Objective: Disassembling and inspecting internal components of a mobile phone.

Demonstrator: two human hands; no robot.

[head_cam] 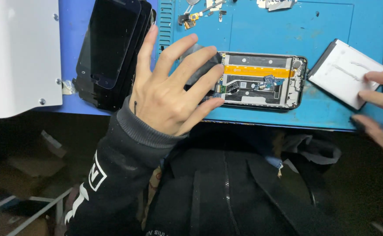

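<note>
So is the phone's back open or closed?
Open: the phone lies with no back cover, its orange flex cable and small boards exposed.

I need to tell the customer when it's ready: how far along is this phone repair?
Done: the phone frame lies opened, orange flex and boards bared, and the battery is out beside it. In hand: the left hand spreads over the frame's left end; the right hand touches the battery. Left: battery and back cover are not yet fitted.

blue work mat (pixel 331 111) | opened phone (pixel 261 81) | white battery (pixel 344 72) | stacked black screens (pixel 110 48)
</note>
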